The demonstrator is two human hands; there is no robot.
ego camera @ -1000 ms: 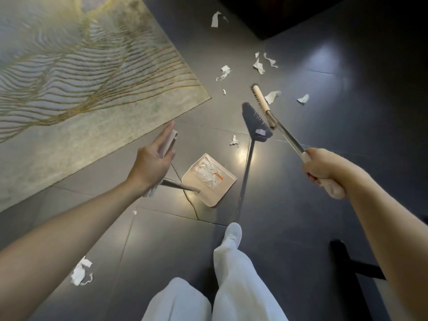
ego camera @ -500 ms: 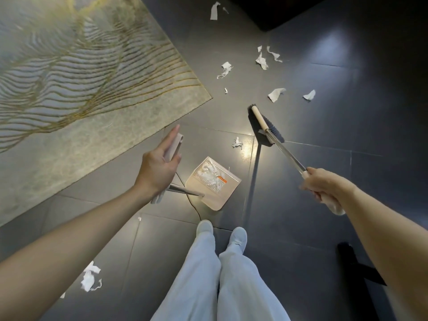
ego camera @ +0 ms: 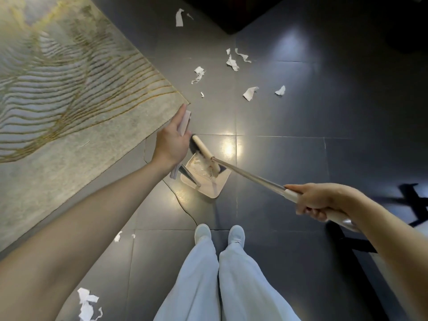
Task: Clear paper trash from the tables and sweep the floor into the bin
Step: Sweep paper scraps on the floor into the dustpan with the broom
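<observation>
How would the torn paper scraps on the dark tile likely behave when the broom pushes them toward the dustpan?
The paper scraps look thin and crumpled, so probably very light and floppy; they may flutter or skip ahead of the broom's bristles rather than slide steadily. The tile floor looks glossy, so they should drag little. Curled edges might catch on the dustpan's lip.

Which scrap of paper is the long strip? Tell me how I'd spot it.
Start from the rug at upper left and follow its right edge up to the dark floor beyond. The strip lies there, farthest from the shoes. Unlike the crumpled scraps nearer the dustpan, it is flat, narrow and nearly upright.
</observation>
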